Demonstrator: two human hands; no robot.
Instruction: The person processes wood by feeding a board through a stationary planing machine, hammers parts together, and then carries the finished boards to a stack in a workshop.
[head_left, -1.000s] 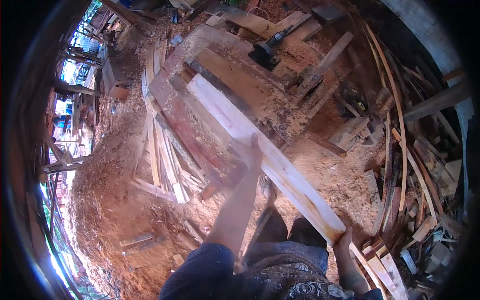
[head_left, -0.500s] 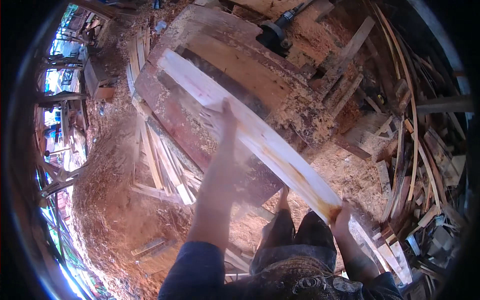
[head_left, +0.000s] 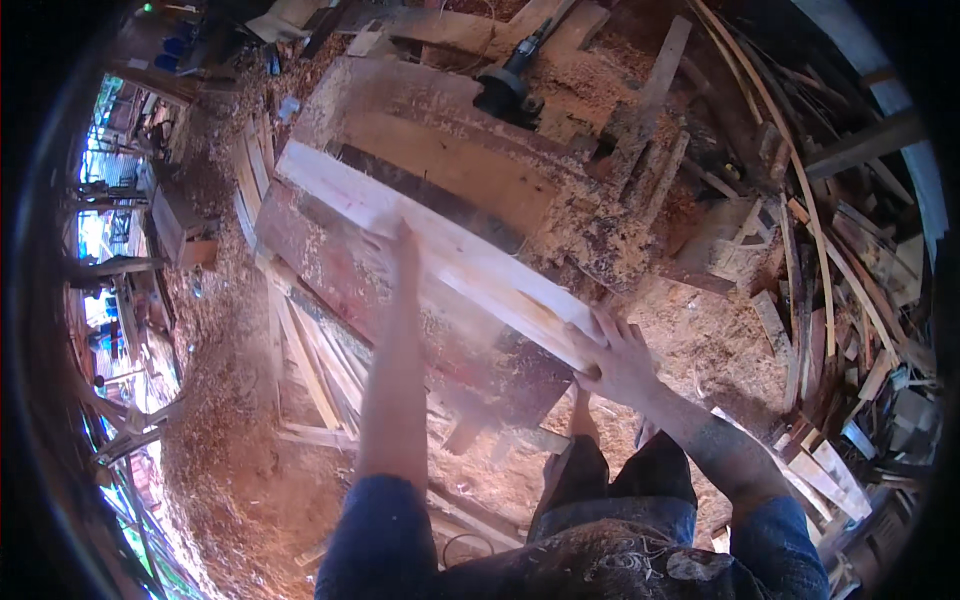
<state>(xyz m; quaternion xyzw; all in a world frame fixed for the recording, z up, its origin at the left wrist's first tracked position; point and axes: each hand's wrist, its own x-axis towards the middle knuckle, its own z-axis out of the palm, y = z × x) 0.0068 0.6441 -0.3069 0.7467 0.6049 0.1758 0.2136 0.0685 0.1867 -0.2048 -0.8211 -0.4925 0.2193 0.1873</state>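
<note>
A long pale plank with brownish stains lies diagonally over a sawdust-covered reddish board surface. My left hand is on the plank's upper half along the near side, its fingers smeared by motion. At the lower right end my right hand grips the plank, fingers over its top and edge. A brown board and a dark strip lie just beyond the plank.
A dark power tool sits beyond the board surface among offcuts. Long strips lean at the left. Scrap wood crowds the right side beside a beam. Sawdust covers the ground around my legs.
The plank's right end has moved forward and left, away from my body onto the board surface. My right hand has moved forward with it, from beside my hip.
</note>
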